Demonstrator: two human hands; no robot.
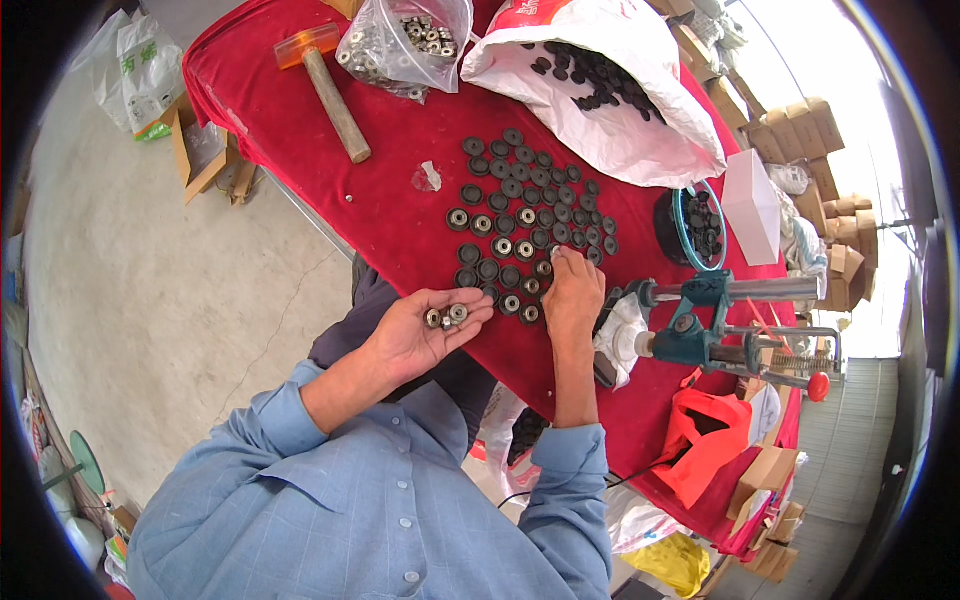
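My left hand (425, 330) lies palm up at the table's near edge, cupping a few small metal bearings (446, 316). My right hand (572, 295) rests fingers down on the red tablecloth (400, 220), its fingertips on one of several black round wheels (530, 205) laid out in rows. Some of these wheels show a silver bearing in the middle, others are plain black. I cannot tell whether the right fingers pinch anything.
A wooden mallet (330, 85) lies at the far left. Behind stand a clear bag of bearings (405, 45) and a white sack of black wheels (600, 90). A teal hand press (720, 330) stands right, beside a black tub (695, 228) and a white box (752, 205).
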